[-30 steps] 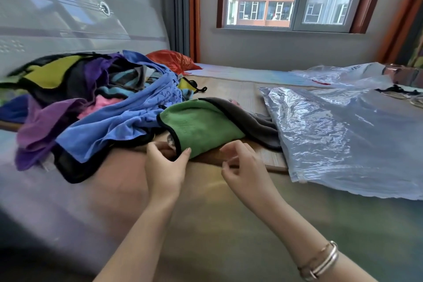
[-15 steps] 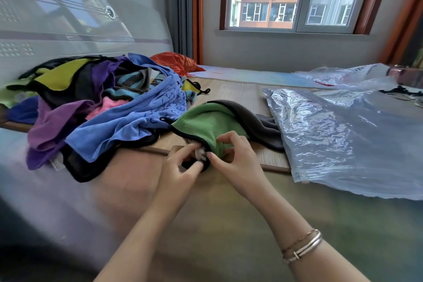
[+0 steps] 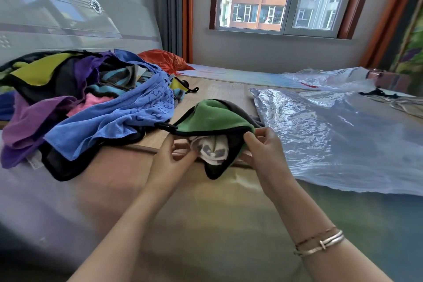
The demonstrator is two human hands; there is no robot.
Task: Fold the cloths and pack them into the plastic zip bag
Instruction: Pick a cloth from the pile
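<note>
Early stage. Both hands, left hand [image 3: 174,158] and right hand [image 3: 263,153], pinch the green cloth [image 3: 212,117]; pile [image 3: 91,103] unfolded, zip bag [image 3: 332,135] flat, apparently unfilled.

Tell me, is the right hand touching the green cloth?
Touching: the head view shows the right hand pinching the green cloth at its black-trimmed edge.
</note>
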